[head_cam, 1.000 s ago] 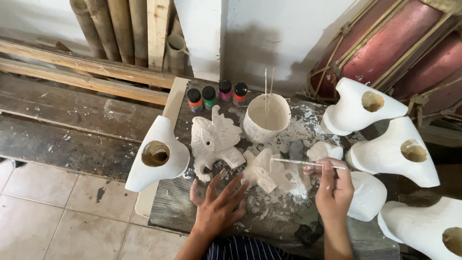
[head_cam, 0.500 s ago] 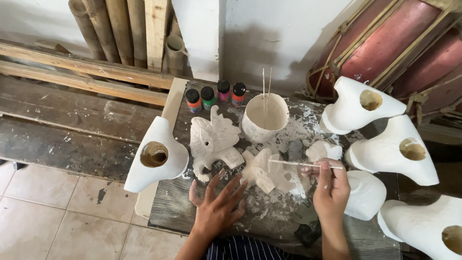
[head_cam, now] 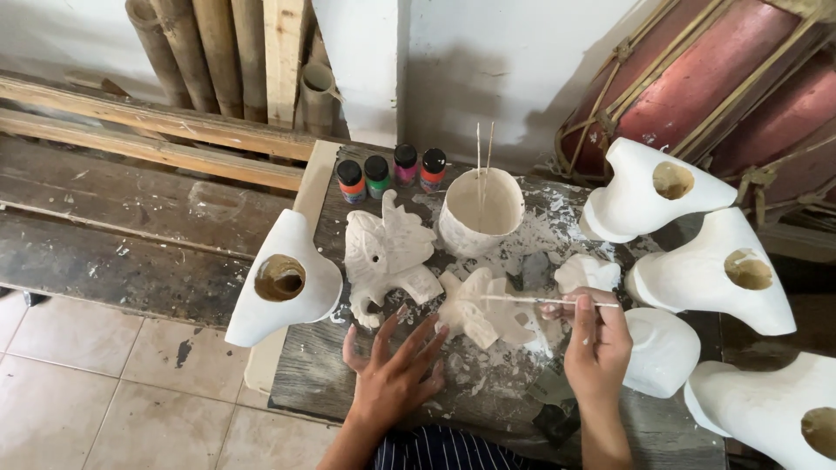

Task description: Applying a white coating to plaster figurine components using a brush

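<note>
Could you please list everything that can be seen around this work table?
Work table: one, grey wood smeared with white, centre.
Paint bottles: four, black caps, orange, green, pink and red, at the table's back edge.
Cup: one, white, two thin sticks standing in it, behind the carvings.
Flat carved figures: two, white, mid-table.
Hollow white forms: five, one left, four right.
Bamboo poles: several, tan, leaning on the wall.
Drum: red, roped, upper right.
Left hand: spread flat on the table.
Right hand: holds a thin brush over the nearer carving.
</note>
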